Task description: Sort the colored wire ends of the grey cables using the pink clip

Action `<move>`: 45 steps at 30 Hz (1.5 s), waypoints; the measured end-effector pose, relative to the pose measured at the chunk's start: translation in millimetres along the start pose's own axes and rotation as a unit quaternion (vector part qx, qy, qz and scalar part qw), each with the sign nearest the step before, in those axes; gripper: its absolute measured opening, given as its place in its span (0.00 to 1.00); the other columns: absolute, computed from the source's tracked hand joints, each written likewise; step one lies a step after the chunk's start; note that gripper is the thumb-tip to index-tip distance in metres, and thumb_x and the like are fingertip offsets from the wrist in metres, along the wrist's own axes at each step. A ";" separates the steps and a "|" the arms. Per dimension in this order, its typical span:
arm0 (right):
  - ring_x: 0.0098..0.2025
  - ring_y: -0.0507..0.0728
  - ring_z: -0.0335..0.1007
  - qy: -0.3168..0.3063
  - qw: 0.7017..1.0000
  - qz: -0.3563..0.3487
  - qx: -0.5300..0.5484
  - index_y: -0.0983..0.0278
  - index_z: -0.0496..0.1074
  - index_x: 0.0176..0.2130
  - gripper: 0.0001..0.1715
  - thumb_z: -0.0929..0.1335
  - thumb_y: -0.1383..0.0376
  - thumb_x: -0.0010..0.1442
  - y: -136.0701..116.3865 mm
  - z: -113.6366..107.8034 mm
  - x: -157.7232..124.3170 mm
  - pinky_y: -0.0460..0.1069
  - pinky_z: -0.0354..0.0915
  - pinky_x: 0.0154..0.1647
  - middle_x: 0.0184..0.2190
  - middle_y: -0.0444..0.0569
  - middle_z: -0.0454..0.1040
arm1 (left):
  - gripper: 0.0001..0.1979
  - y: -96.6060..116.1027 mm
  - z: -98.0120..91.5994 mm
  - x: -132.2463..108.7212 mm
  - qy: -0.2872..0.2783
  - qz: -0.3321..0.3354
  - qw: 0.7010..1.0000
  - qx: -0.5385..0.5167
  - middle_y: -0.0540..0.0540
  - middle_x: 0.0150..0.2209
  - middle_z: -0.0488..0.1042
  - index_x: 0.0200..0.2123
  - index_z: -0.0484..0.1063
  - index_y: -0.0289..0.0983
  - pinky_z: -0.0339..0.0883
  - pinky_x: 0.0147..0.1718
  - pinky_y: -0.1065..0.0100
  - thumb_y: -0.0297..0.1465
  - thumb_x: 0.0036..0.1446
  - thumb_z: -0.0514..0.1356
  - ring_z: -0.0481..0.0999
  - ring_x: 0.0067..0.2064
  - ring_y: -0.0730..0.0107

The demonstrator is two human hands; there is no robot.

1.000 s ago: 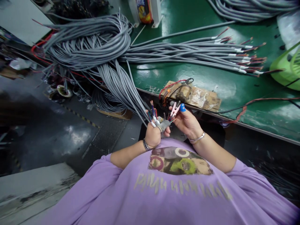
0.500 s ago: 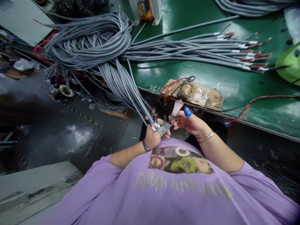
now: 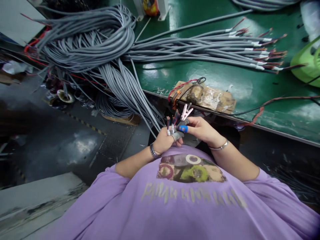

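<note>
My left hand [image 3: 163, 141] is closed around the ends of several grey cables [image 3: 143, 106]. White sleeves and stripped coloured wires [image 3: 168, 121] stick up out of that grip. Grey wrapping covers a finger of this hand. My right hand [image 3: 200, 128], with blue tape [image 3: 183, 128] around its thumb, meets the left one at the wire ends. Its thumb and forefinger are pinched together, and what lies between them is too small to make out. A pink clothes-peg-like clip [image 3: 186, 112] stands up just beyond the right fingertips; whether it is held or worn there I cannot tell.
A large grey cable coil [image 3: 85, 40] lies on the green bench [image 3: 155, 78], with stripped cable ends [image 3: 265, 56] fanned rightward. A wooden block [image 3: 210, 98] with red and black leads sits at the bench edge. Something bright green [image 3: 306, 63] stands at the right.
My right hand has moved left and closed its thumb onto the fingers at the wire ends. The pink clip has turned more upright. My left hand keeps its grip on the cables.
</note>
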State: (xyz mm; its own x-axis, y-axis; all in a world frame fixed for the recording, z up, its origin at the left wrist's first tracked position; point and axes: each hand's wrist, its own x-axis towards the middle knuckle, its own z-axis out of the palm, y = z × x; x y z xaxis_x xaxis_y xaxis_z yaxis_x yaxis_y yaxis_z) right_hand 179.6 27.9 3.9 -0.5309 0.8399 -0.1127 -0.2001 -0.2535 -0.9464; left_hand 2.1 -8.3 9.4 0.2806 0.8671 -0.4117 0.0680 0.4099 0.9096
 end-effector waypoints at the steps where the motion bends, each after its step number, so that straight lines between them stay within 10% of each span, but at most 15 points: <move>1: 0.30 0.53 0.71 0.012 1.000 -0.006 -0.010 0.65 0.78 0.31 0.14 0.76 0.56 0.52 0.4 -2.1 -1.0 0.50 0.70 0.36 0.27 0.46 0.77 | 0.18 -1.4 0.0 0.6 0.018 0.007 1.000 -0.023 0.44 0.21 0.76 0.23 0.72 0.33 0.69 0.21 0.73 0.43 0.49 0.68 0.75 0.20 0.71; 6: 0.29 0.51 0.68 0.069 0.997 -0.009 0.023 0.64 0.76 0.34 0.18 0.78 0.56 0.48 5.4 1.2 -6.2 0.47 0.67 0.29 0.28 0.45 0.76 | 0.22 -7.9 2.6 5.0 0.072 0.015 0.990 -0.119 0.46 0.22 0.77 0.28 0.72 0.34 0.72 0.23 0.69 0.47 0.45 0.69 0.77 0.21 0.68; 15: 0.17 0.50 0.63 0.085 0.989 0.013 0.124 0.63 0.71 0.28 0.21 0.79 0.53 0.46 10.5 30.9 -1.9 0.48 0.63 0.20 0.16 0.41 0.69 | 0.18 -5.9 -10.6 1.9 -0.030 -0.002 1.000 -0.004 0.40 0.26 0.80 0.25 0.76 0.32 0.69 0.24 0.71 0.43 0.47 0.69 0.79 0.26 0.66; 31: 0.20 0.47 0.54 0.194 0.972 0.028 0.126 0.63 0.70 0.22 0.22 0.81 0.55 0.38 29.6 18.2 8.2 0.45 0.53 0.20 0.18 0.40 0.65 | 0.21 -26.5 -5.5 9.9 0.122 0.035 0.983 -0.135 0.46 0.23 0.78 0.25 0.68 0.35 0.64 0.19 0.73 0.46 0.46 0.68 0.78 0.23 0.69; 45: 0.18 0.52 0.65 0.069 0.983 0.037 0.167 0.62 0.68 0.29 0.22 0.77 0.52 0.48 14.2 32.8 5.5 0.49 0.63 0.22 0.15 0.40 0.69 | 0.19 -23.7 -5.4 6.7 0.076 0.028 0.994 -0.077 0.44 0.23 0.78 0.23 0.71 0.35 0.64 0.20 0.73 0.46 0.49 0.67 0.77 0.22 0.71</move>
State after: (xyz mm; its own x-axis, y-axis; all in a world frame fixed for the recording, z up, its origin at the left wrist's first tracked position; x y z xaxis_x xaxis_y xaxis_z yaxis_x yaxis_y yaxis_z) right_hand 146.8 13.2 -0.3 -0.4424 0.8642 -0.2398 -0.4363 -0.4410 -0.7843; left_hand -2.8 -10.7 -15.2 0.1321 0.9173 -0.3757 -0.0940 0.3889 0.9165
